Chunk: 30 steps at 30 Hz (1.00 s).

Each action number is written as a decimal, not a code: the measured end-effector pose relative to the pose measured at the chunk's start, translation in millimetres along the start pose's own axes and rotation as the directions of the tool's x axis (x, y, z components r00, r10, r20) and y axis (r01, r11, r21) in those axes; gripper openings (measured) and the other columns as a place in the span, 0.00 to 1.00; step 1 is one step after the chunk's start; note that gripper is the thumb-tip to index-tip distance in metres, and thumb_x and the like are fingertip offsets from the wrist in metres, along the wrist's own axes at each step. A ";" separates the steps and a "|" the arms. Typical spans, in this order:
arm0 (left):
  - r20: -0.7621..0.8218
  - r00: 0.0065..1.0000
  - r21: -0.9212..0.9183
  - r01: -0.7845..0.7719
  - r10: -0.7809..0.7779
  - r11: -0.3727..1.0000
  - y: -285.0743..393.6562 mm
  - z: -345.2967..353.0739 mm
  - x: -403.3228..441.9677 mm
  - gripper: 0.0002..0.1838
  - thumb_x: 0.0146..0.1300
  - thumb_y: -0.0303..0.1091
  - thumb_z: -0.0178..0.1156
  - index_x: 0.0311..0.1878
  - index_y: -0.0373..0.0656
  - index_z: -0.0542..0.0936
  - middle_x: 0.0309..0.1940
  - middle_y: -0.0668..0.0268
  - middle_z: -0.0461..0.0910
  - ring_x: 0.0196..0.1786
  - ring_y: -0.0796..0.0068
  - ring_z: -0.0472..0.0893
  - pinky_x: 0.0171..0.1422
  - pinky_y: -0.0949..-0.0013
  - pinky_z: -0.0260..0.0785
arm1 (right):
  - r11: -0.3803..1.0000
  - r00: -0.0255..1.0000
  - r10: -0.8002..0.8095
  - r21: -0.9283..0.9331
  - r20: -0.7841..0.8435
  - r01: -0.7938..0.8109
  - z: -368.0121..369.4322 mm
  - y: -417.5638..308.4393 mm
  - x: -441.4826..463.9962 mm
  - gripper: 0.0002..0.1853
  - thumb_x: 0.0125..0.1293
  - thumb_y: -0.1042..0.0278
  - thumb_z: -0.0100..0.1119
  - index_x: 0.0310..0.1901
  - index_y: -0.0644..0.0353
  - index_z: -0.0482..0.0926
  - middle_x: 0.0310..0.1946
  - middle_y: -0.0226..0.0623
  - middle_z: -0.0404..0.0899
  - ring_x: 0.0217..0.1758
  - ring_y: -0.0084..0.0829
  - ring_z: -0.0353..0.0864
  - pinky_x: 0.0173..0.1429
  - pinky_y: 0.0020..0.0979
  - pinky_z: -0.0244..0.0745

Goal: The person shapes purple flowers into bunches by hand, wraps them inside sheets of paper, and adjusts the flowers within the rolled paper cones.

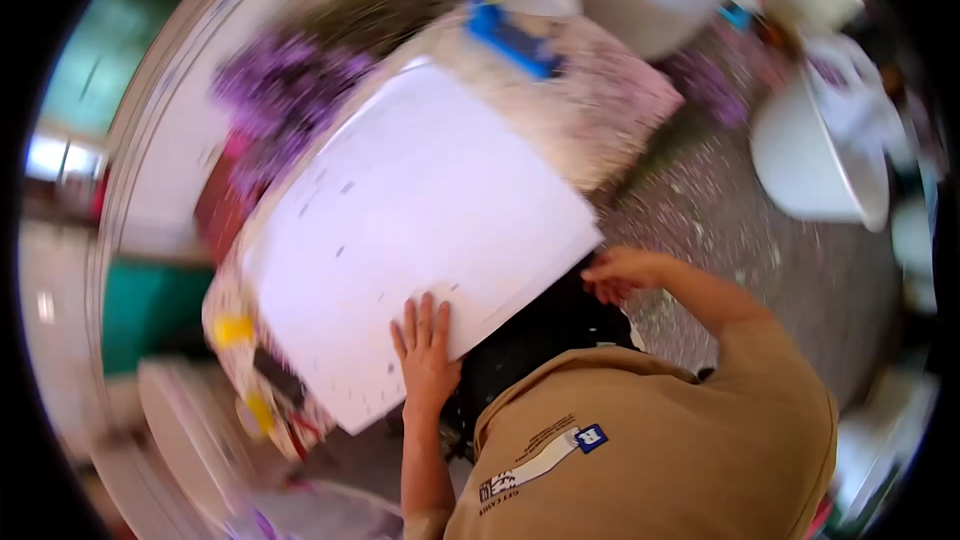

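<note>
A stack or large sheet of white paper point(430, 190) covers most of the table, with small dark specks scattered over it. My left hand point(425, 350) lies flat on its near edge, fingers stretched out and slightly spread. Just below the paper's right corner is my right hand point(615, 274), its fingers loosely bent and somewhat blurred. No object shows in it, and whether it touches the paper edge cannot be made out.
Purple flowers point(285, 90) lie beyond the paper at the left. A blue tape dispenser point(510, 38) stands on the cloth-covered table point(600, 110). Yellow tape rolls point(234, 329) sit at the left edge. White bins point(815, 160) stand right, on a littered floor point(700, 230).
</note>
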<state>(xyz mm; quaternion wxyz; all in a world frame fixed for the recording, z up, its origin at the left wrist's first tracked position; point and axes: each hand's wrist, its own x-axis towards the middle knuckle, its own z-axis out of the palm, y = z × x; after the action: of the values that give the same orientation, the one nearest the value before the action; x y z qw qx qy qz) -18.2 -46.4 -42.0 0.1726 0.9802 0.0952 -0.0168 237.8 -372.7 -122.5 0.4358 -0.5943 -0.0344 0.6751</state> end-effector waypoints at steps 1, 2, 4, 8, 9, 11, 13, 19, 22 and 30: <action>0.038 0.999 0.031 -0.023 0.022 0.999 4.3 -0.3 13.7 0.51 0.49 0.23 0.74 0.80 0.46 0.66 0.84 0.55 0.57 0.86 0.45 0.51 0.86 0.33 0.37 | 0.995 0.999 -0.049 0.081 -0.022 0.051 -6.2 9.0 -0.3 0.25 0.73 0.46 0.66 0.50 0.65 0.81 0.29 0.40 0.87 0.25 0.27 0.86 0.22 0.25 0.70; 0.009 0.996 0.087 -0.084 0.084 0.993 4.9 6.5 26.4 0.49 0.49 0.22 0.71 0.79 0.46 0.67 0.84 0.53 0.57 0.86 0.45 0.52 0.86 0.33 0.36 | 0.984 0.994 -0.097 0.149 -0.041 0.102 -12.7 13.1 0.5 0.26 0.73 0.45 0.66 0.51 0.65 0.81 0.29 0.40 0.86 0.24 0.28 0.86 0.21 0.25 0.70; 0.010 0.979 0.128 -0.202 0.202 0.971 -5.5 18.6 40.8 0.47 0.51 0.25 0.69 0.79 0.45 0.68 0.84 0.52 0.57 0.86 0.44 0.52 0.86 0.32 0.35 | 0.968 0.988 -0.153 0.205 0.013 0.147 -25.6 22.1 4.4 0.26 0.73 0.45 0.66 0.53 0.65 0.80 0.29 0.40 0.86 0.24 0.28 0.86 0.21 0.24 0.70; 0.150 0.947 0.189 -0.309 0.284 0.932 11.8 15.6 67.7 0.40 0.60 0.36 0.68 0.77 0.44 0.70 0.83 0.52 0.58 0.86 0.43 0.52 0.86 0.33 0.35 | 0.931 0.978 -0.107 0.328 -0.178 0.162 -56.1 55.7 41.3 0.27 0.72 0.46 0.68 0.55 0.65 0.80 0.29 0.39 0.86 0.26 0.29 0.87 0.23 0.27 0.73; 0.163 0.944 0.123 -0.308 0.287 0.943 28.5 8.1 74.5 0.38 0.64 0.41 0.66 0.77 0.43 0.69 0.83 0.52 0.58 0.86 0.43 0.53 0.86 0.34 0.37 | 0.928 0.965 -0.084 0.333 -0.247 0.166 -66.0 66.1 52.1 0.23 0.72 0.48 0.68 0.53 0.62 0.82 0.29 0.38 0.88 0.26 0.28 0.88 0.24 0.29 0.77; 0.221 0.928 -0.020 -0.305 0.302 0.952 50.8 -4.3 95.5 0.36 0.74 0.56 0.57 0.75 0.41 0.72 0.82 0.51 0.60 0.85 0.43 0.55 0.86 0.39 0.41 | 0.913 0.947 -0.021 0.381 -0.320 0.149 -91.2 96.8 89.0 0.22 0.72 0.50 0.68 0.53 0.62 0.82 0.30 0.39 0.88 0.26 0.29 0.88 0.25 0.30 0.79; 0.112 0.932 -0.126 -0.330 0.344 0.936 69.9 -6.1 130.6 0.25 0.70 0.41 0.64 0.66 0.39 0.78 0.68 0.51 0.76 0.71 0.43 0.72 0.76 0.46 0.59 | 0.914 0.911 0.078 0.393 -0.405 0.096 -120.2 129.7 132.5 0.20 0.72 0.54 0.67 0.54 0.63 0.84 0.31 0.41 0.89 0.27 0.30 0.88 0.26 0.33 0.81; 0.024 0.957 -0.200 -0.279 0.289 0.939 112.6 28.9 253.8 0.02 0.65 0.25 0.64 0.38 0.41 0.81 0.32 0.62 0.80 0.36 0.56 0.78 0.44 0.56 0.67 | 0.844 0.761 0.279 0.528 -0.586 0.097 -227.2 214.1 248.8 0.18 0.69 0.59 0.67 0.53 0.63 0.85 0.33 0.46 0.88 0.30 0.35 0.89 0.27 0.37 0.80; -0.076 0.930 -0.060 -0.364 0.359 0.929 109.3 56.5 271.7 0.09 0.61 0.25 0.61 0.27 0.46 0.73 0.23 0.64 0.71 0.26 0.56 0.71 0.33 0.55 0.59 | 0.829 0.643 0.344 0.543 -0.684 0.133 -290.4 248.0 297.6 0.22 0.65 0.58 0.71 0.53 0.66 0.84 0.36 0.47 0.88 0.35 0.39 0.89 0.34 0.41 0.82; 0.215 0.925 -0.311 -0.239 0.314 0.920 33.1 60.7 235.4 0.14 0.67 0.36 0.65 0.27 0.43 0.75 0.17 0.63 0.78 0.15 0.65 0.73 0.18 0.61 0.58 | 0.697 0.336 0.552 0.644 -0.763 0.317 -394.5 216.5 340.6 0.32 0.59 0.59 0.75 0.58 0.77 0.80 0.59 0.61 0.82 0.63 0.52 0.82 0.62 0.46 0.78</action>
<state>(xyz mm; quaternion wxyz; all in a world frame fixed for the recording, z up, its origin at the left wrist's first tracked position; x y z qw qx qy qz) 219.1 -55.1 -103.5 0.3205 0.9387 -0.0675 -0.1074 477.0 -478.0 -622.7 0.5062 -0.6517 0.5290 0.1979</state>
